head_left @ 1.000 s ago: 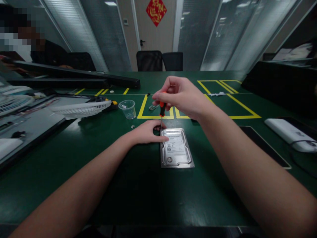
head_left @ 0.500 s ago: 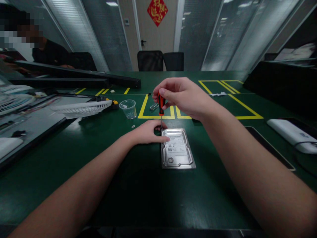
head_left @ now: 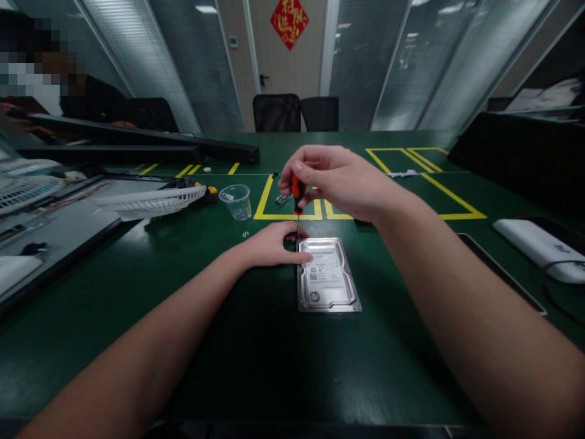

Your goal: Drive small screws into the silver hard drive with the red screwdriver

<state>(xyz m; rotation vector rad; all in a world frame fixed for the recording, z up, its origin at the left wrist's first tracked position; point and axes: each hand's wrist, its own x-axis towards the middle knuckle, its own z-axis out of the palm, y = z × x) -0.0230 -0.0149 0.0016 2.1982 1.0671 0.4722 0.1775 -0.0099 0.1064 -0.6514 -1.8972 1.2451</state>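
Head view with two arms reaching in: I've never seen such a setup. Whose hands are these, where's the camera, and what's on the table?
There is no machine: these are one person's bare hands, seen by a camera worn on the head that looks forward and down. The right hand holds a red-and-black screwdriver roughly upright, its tip at or near the far left corner of a metal hard drive. The left hand is at the drive's left side, thumb over its top. Farther left on the green table are a clear cup and tiny pieces too small to identify.
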